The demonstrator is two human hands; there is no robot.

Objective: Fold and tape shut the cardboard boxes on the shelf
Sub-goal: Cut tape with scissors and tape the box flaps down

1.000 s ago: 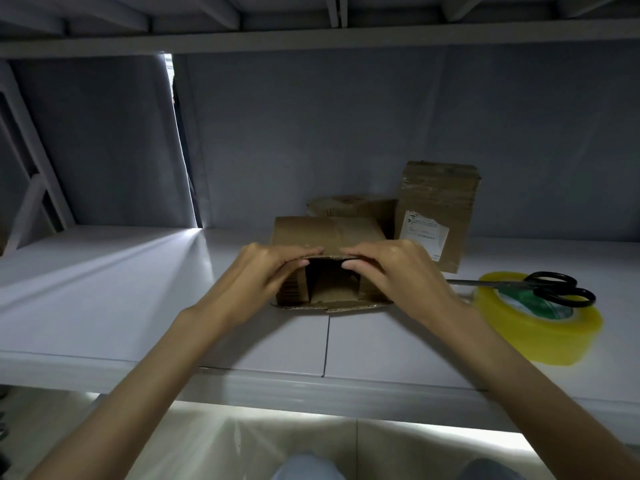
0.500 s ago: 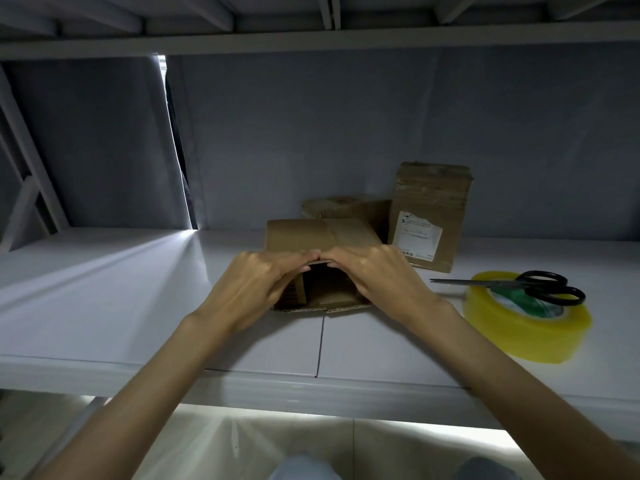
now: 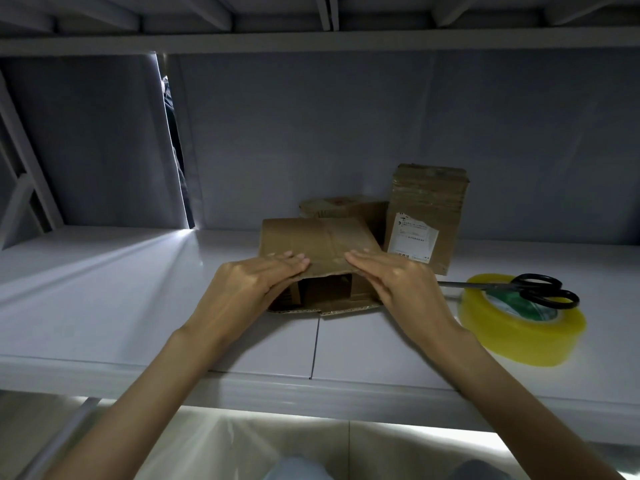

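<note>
A small brown cardboard box [image 3: 317,242] lies on the white shelf [image 3: 104,299], its open end facing me. My left hand [image 3: 254,284] and my right hand [image 3: 394,280] lie flat with straight fingers on the box's top panel near its front edge, thumbs out of sight under the edge. The bottom flap sticks out onto the shelf below the opening. A roll of yellowish clear tape [image 3: 523,322] lies to the right with black scissors [image 3: 519,292] resting across it.
Behind the open box lies a low cardboard box [image 3: 343,207], and a taller taped box [image 3: 427,216] with a white label stands at its right. Grey wall behind, another shelf overhead, a bright gap at the back left. The shelf's front edge runs just below my wrists.
My fingers were curled over the box's front opening with the fingertips meeting; now both hands lie flatter on the top panel, a little apart. The view has shifted slightly.
</note>
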